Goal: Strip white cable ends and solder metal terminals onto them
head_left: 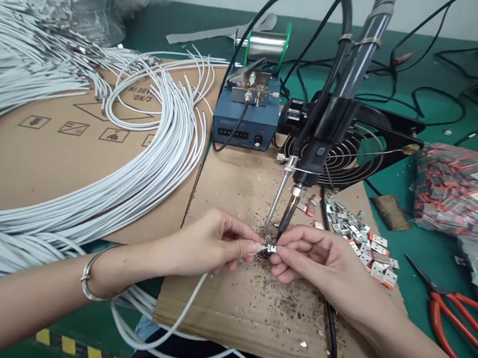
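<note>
Between finger and thumb, my left hand pinches the end of a white cable, whose length hangs down toward my lap. Facing it, my right hand pinches a small metal connector against the cable's tip. Both meet right under the tip of a soldering iron mounted on a stand, with a thin solder feed tube beside it. Fingers partly cover the joint, so I cannot tell whether the tip touches it.
A blue solder feeder with a solder spool stands behind. Bundled white cables lie left on cardboard. Loose metal connectors, red-handled scissors, a fan and a bag of connectors are on the right.
</note>
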The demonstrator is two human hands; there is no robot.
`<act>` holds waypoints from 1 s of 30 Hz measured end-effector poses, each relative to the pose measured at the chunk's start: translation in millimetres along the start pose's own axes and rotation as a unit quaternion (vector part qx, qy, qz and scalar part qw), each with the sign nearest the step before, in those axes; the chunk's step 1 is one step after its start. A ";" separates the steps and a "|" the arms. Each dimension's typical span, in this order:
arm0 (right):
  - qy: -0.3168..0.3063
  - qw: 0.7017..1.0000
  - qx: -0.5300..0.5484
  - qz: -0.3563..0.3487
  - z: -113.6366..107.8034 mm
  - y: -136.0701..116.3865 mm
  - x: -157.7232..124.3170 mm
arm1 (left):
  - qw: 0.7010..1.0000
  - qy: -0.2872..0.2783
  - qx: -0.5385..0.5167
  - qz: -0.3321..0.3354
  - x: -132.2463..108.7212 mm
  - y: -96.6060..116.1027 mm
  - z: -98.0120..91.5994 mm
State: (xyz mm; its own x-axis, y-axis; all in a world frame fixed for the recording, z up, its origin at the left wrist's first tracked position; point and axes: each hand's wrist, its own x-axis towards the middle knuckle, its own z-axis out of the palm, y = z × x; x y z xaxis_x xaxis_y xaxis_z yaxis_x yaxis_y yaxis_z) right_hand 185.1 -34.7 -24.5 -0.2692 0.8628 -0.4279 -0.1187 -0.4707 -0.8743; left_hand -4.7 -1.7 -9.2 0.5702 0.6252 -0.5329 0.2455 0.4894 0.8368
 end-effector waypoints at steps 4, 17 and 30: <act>0.003 1.000 0.004 -0.015 -0.9 1.7 1.2 | 1.000 0.009 0.004 -0.003 0.0 2.5 -0.2; -0.014 0.998 0.020 -0.050 -4.3 2.2 0.7 | 1.000 0.001 -0.007 -0.008 0.0 3.0 -1.7; -0.008 0.999 0.047 0.009 -1.6 -3.5 2.0 | 0.999 -0.014 -0.027 -0.023 0.3 9.5 -2.6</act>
State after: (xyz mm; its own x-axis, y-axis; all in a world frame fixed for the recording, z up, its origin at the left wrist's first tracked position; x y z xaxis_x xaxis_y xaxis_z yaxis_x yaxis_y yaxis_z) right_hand 186.5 -31.0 -22.7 -0.2864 0.8516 -0.4390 -0.2023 -0.5016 -0.8411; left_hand -4.2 4.7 -1.7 0.5810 0.5848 -0.5662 0.2290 0.5501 0.8031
